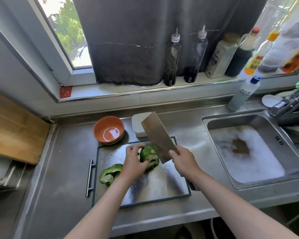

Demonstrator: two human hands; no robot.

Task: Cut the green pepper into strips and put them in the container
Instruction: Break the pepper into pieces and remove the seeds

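Pinning one green pepper half [149, 156] steady on the cutting board [162, 183] with the left hand [134, 160] curled around it so it cannot slide, gripping the knife [158, 135] tight in the right hand [183, 161], blade lifted to chop, with the other half [110, 173] beside and the orange bowl [108, 130] near for strips.

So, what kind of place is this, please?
Most likely a home kitchen: a steel sink full of soapy water, sauce bottles on the windowsill, and a green pepper on a cutting board with a cleaver held above it.
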